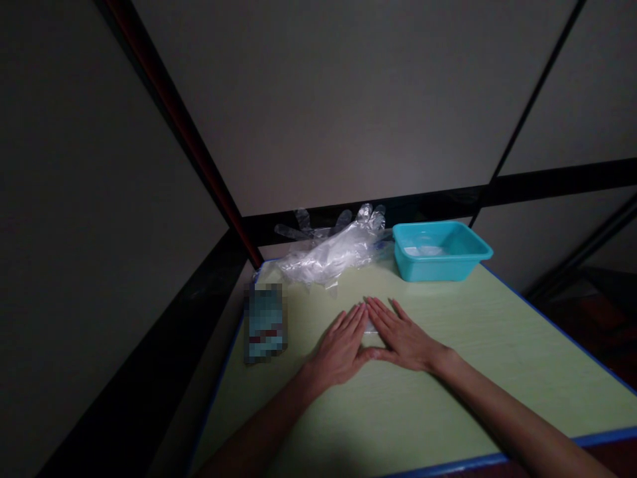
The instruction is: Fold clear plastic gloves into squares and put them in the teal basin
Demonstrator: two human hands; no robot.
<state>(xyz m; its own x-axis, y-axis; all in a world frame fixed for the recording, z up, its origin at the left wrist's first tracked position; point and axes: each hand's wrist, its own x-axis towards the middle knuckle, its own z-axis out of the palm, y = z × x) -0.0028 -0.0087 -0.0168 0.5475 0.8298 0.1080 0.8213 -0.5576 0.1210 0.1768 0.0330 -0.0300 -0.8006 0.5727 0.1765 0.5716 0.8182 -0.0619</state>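
My left hand (343,345) lies flat on the pale green table (478,392), palm down, its fingers stretched out. Beside it my right hand (402,337) rests flat in the same way. The fingertips and thumbs of both hands meet, leaving a small gap between the palms. Within that gap a thin, clear, whitish item (371,326) shows in part; the hands cover the rest of it.
Crumpled clear plastic gloves (331,255) lie at the table's back edge. Right of them stands a turquoise basin (438,269) with something whitish inside. A blurred-out flat object (265,323) lies at the left edge. Panelled walls stand behind and to the left.
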